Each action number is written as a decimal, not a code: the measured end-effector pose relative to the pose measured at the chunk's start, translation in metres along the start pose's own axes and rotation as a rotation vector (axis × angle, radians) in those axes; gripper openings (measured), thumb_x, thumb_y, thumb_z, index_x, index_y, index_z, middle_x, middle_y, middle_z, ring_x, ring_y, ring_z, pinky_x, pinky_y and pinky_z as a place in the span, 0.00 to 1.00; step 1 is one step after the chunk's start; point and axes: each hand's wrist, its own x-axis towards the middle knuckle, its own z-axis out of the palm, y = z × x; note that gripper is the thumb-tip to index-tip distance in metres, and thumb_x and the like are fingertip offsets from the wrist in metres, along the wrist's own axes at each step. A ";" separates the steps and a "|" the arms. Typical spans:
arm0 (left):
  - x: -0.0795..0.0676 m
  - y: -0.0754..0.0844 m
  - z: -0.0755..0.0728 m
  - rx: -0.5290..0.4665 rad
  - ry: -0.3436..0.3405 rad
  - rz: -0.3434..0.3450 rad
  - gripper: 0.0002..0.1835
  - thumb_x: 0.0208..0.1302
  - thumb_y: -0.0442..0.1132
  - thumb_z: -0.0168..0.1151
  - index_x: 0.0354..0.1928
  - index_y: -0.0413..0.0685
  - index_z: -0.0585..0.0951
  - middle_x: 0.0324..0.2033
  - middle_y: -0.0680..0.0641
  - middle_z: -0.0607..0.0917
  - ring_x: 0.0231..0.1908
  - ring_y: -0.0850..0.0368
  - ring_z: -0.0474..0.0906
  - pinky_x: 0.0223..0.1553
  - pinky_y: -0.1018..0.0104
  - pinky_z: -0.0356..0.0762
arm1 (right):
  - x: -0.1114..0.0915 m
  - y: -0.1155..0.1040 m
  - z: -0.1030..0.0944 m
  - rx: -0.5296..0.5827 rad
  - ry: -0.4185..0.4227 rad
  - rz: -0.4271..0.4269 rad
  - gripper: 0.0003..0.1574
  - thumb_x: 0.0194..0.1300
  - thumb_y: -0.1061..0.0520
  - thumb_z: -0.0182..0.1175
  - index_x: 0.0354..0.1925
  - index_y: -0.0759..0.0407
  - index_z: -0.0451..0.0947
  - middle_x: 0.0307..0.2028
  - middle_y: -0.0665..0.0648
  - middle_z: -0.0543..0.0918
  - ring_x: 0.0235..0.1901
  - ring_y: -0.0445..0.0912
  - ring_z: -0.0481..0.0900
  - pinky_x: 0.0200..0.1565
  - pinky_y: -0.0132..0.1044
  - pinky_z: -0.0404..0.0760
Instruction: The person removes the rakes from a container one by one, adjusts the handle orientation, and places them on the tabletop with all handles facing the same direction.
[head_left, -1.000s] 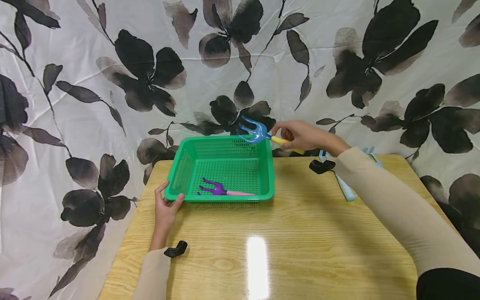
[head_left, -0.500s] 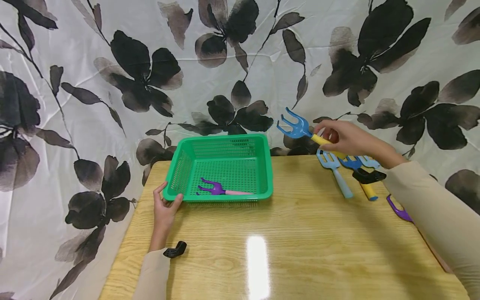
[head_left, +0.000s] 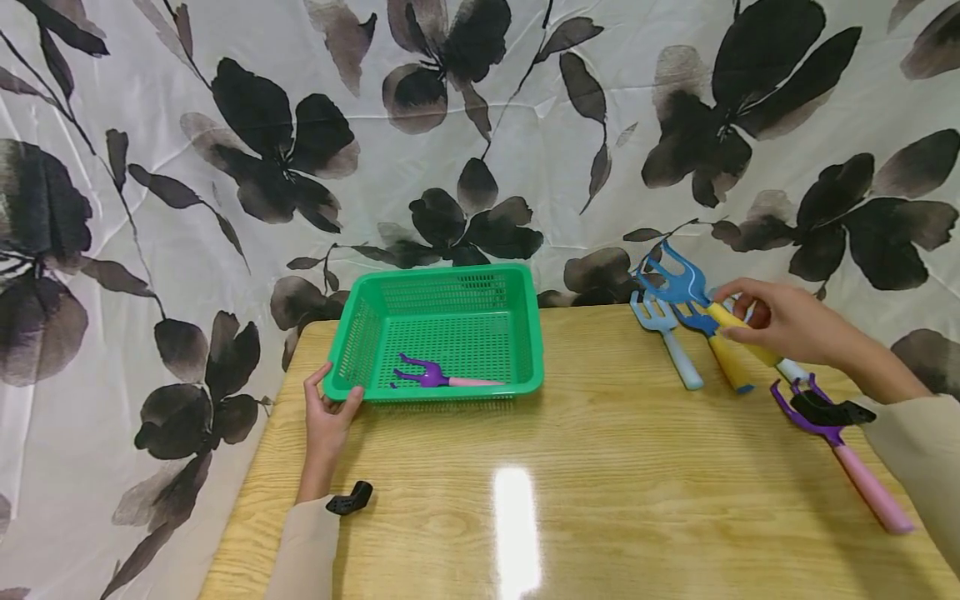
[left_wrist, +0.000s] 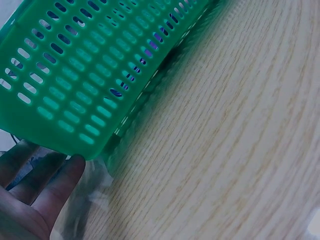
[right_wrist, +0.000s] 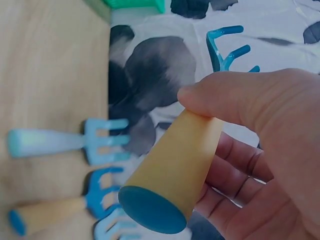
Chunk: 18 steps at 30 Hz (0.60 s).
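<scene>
My right hand (head_left: 795, 321) pinches the yellow handle (right_wrist: 170, 165) of a blue hand rake (head_left: 682, 283), thumb on one side and fingers on the other. The rake's prongs point left and away, held over several tools at the table's right back edge. With thumb and fingers, my left hand (head_left: 326, 429) grips the near left corner of a green plastic basket (head_left: 442, 395). Inside that basket lies a purple hand rake (head_left: 433, 375) with a pink handle. In the left wrist view, fingertips (left_wrist: 75, 165) meet the basket's corner.
Beneath the held rake lie a light blue fork (head_left: 681, 357) and a blue fork with a yellow handle (head_left: 727, 362). Another pale blue tool (head_left: 793, 372) is mostly hidden. A purple rake with a pink handle (head_left: 873, 487) lies nearer. Floral cloth (head_left: 570, 167) hangs behind the table.
My right hand has carried the blue rake from above the basket's right rim rightward to over the other tools. The left hand stays at the basket's corner.
</scene>
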 end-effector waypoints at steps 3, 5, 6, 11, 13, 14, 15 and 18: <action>-0.001 0.005 0.001 -0.013 -0.002 -0.020 0.37 0.66 0.37 0.64 0.72 0.60 0.57 0.60 0.32 0.73 0.51 0.63 0.78 0.45 0.75 0.77 | -0.024 0.010 0.006 -0.008 0.013 0.031 0.29 0.52 0.63 0.75 0.52 0.55 0.77 0.31 0.50 0.76 0.21 0.39 0.69 0.22 0.32 0.69; -0.002 0.011 0.002 -0.021 -0.007 -0.026 0.37 0.66 0.35 0.63 0.72 0.57 0.57 0.60 0.31 0.72 0.51 0.62 0.78 0.44 0.75 0.77 | -0.041 0.017 0.010 -0.006 0.009 0.058 0.29 0.52 0.62 0.75 0.52 0.55 0.76 0.31 0.51 0.75 0.21 0.38 0.69 0.20 0.32 0.69; -0.003 0.015 0.002 -0.022 -0.010 -0.027 0.38 0.66 0.35 0.63 0.73 0.55 0.56 0.60 0.31 0.72 0.51 0.62 0.78 0.44 0.75 0.77 | -0.049 0.019 0.012 -0.004 0.008 0.070 0.29 0.52 0.62 0.75 0.52 0.55 0.76 0.31 0.51 0.76 0.21 0.38 0.69 0.20 0.32 0.68; -0.006 0.031 0.005 -0.016 -0.022 -0.037 0.39 0.66 0.36 0.64 0.73 0.50 0.55 0.60 0.29 0.71 0.50 0.61 0.78 0.44 0.75 0.78 | -0.087 0.034 0.025 -0.005 -0.002 0.152 0.29 0.52 0.60 0.75 0.51 0.56 0.75 0.28 0.51 0.75 0.20 0.37 0.68 0.20 0.32 0.68; -0.007 0.034 0.005 -0.020 -0.023 -0.044 0.39 0.66 0.36 0.64 0.73 0.50 0.55 0.61 0.29 0.71 0.52 0.59 0.78 0.45 0.75 0.77 | -0.100 0.038 0.031 -0.001 -0.015 0.188 0.28 0.53 0.60 0.74 0.51 0.57 0.74 0.28 0.51 0.74 0.20 0.37 0.67 0.20 0.33 0.67; -0.006 0.034 0.006 -0.019 -0.023 -0.047 0.39 0.66 0.36 0.64 0.73 0.49 0.54 0.61 0.29 0.70 0.53 0.57 0.77 0.45 0.75 0.77 | -0.105 0.039 0.034 0.002 -0.018 0.202 0.28 0.53 0.59 0.74 0.51 0.57 0.74 0.28 0.51 0.74 0.20 0.37 0.67 0.20 0.33 0.67; -0.007 0.034 0.006 -0.024 -0.021 -0.050 0.39 0.66 0.36 0.64 0.73 0.49 0.55 0.61 0.29 0.71 0.53 0.57 0.77 0.45 0.75 0.77 | -0.111 0.040 0.036 0.005 -0.016 0.215 0.28 0.53 0.60 0.75 0.51 0.57 0.75 0.27 0.51 0.73 0.20 0.37 0.66 0.20 0.32 0.67; -0.007 0.034 0.006 -0.029 -0.018 -0.060 0.38 0.66 0.36 0.64 0.73 0.50 0.55 0.61 0.30 0.71 0.53 0.56 0.77 0.46 0.75 0.77 | -0.125 0.043 0.045 0.019 -0.010 0.224 0.27 0.52 0.60 0.75 0.49 0.56 0.75 0.27 0.51 0.72 0.21 0.37 0.65 0.20 0.33 0.63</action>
